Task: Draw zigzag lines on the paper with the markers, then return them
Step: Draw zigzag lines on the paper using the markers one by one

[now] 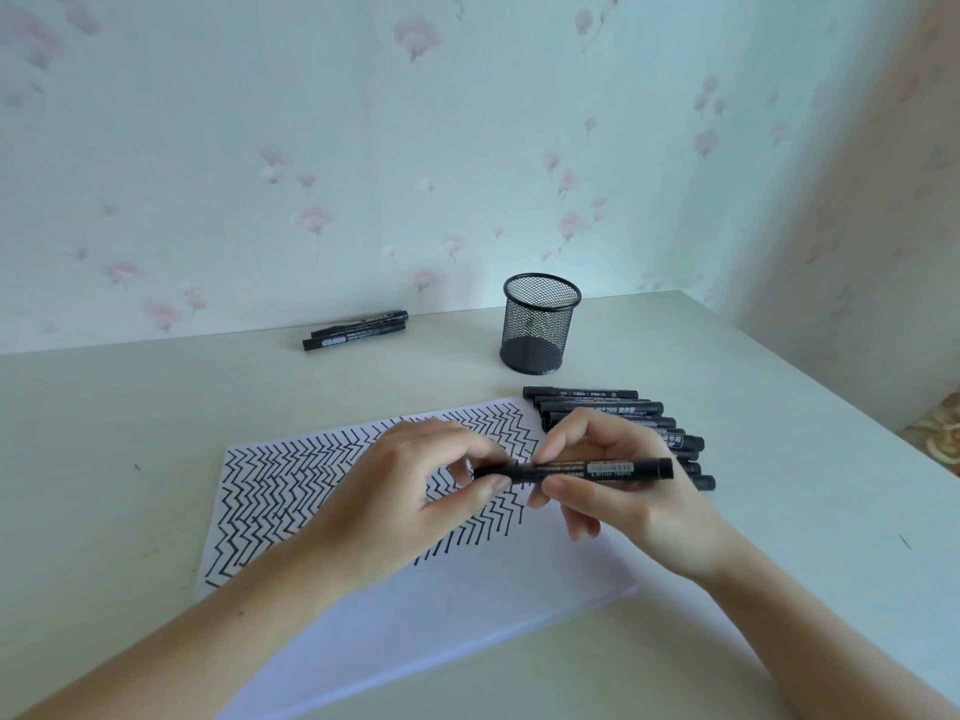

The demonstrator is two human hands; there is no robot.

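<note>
Both hands (left hand (pixel 415 491), right hand (pixel 623 491)) pinch one black marker (pixel 597 468) above the paper (pixel 467 605)

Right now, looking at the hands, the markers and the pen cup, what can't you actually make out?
- Head view: whether the marker is being capped or uncapped; the left hand and right hand cover its left end.
- How many markers lie in the row of markers; the right hand hides part of it.
- Label print on the two markers by the wall: too small.
- Anything inside the mesh pen cup: dark mesh obscures it.
- The zigzags under both hands on the paper.
</note>
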